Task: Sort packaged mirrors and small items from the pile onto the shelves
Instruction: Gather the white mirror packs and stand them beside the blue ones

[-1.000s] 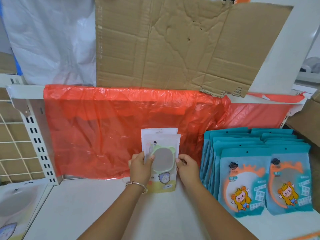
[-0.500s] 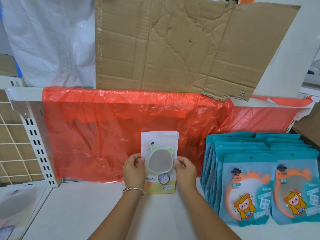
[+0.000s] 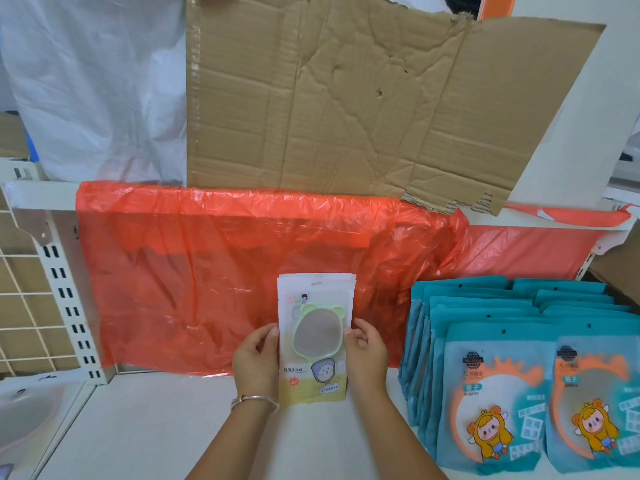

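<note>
A small stack of white mirror packs [image 3: 316,327], the front one showing a green bear-eared mirror, stands upright on the white shelf [image 3: 145,424] against the red plastic sheet. My left hand [image 3: 255,362] grips the stack's left edge, thumb on the front. My right hand [image 3: 366,351] grips its right edge the same way. To the right, two rows of teal mirror packs [image 3: 498,393] with an orange ring and a cartoon figure stand upright on the shelf.
A red plastic sheet [image 3: 207,278] hangs behind the shelf, under a torn cardboard sheet [image 3: 346,98]. A slotted white upright [image 3: 65,299] and wire grid [image 3: 24,299] bound the left side. Another mirror pack [image 3: 24,417] lies at bottom left.
Both hands have squared the white packs into a neater stack, and it stands slightly more upright. The camera has shifted a little, so the teal packs sit lower in view.
</note>
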Motion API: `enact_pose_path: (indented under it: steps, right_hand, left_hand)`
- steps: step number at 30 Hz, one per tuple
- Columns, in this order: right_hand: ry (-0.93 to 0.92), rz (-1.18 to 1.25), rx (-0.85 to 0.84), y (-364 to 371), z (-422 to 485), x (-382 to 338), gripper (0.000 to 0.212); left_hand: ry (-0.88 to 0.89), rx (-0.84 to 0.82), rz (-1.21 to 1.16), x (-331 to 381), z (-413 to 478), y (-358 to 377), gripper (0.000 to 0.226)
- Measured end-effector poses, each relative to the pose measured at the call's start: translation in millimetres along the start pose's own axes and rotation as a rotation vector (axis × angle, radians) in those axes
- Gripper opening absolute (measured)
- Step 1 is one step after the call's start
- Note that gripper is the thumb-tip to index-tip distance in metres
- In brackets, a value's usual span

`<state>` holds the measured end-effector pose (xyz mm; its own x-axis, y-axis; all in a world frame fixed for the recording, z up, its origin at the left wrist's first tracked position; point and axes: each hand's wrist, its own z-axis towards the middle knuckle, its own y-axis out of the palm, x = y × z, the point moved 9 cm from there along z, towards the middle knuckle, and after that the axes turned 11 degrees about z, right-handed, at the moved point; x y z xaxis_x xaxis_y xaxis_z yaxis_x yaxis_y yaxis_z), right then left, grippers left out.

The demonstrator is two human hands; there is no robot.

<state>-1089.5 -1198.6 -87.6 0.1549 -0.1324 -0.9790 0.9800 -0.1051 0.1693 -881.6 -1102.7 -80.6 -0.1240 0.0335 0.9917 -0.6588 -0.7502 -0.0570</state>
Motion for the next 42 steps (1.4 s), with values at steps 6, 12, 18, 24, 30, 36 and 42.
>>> enact_pose_path:
  steps: [6, 12, 18, 24, 30, 36, 42]
  right_hand:
    - [0.039, -0.074, -0.050, 5.8, -1.1, 7.6, 0.031]
    - [0.054, -0.113, -0.040, 3.5, 0.0, 7.1, 0.038]
    - [0.063, -0.088, -0.040, 4.2, -5.1, 6.7, 0.037]
    - [0.045, -0.099, -0.010, -0.4, -8.1, 2.4, 0.038]
    - [0.123, -0.153, 0.032, -2.1, -39.7, 24.5, 0.052]
    - [0.139, -0.135, 0.110, -11.4, -64.2, 30.1, 0.045]
    - [0.173, -0.068, 0.221, -15.7, -67.7, 27.6, 0.053]
  left_hand:
    - [0.130, -0.068, 0.119, -1.1, -3.3, 14.9, 0.035]
    - [0.134, -0.118, 0.245, -12.0, -1.8, 28.7, 0.047]
    - [0.098, -0.123, 0.227, -7.5, -6.4, 29.7, 0.055]
    - [-0.013, -0.128, 0.284, -11.0, -10.9, 13.5, 0.069]
    - [-0.073, -0.138, 0.243, -25.9, -23.3, -10.3, 0.053]
    - [-0.129, -0.083, 0.244, -37.7, -42.0, -48.1, 0.053]
    - [-0.187, 0.024, 0.279, -42.1, -63.5, -98.9, 0.060]
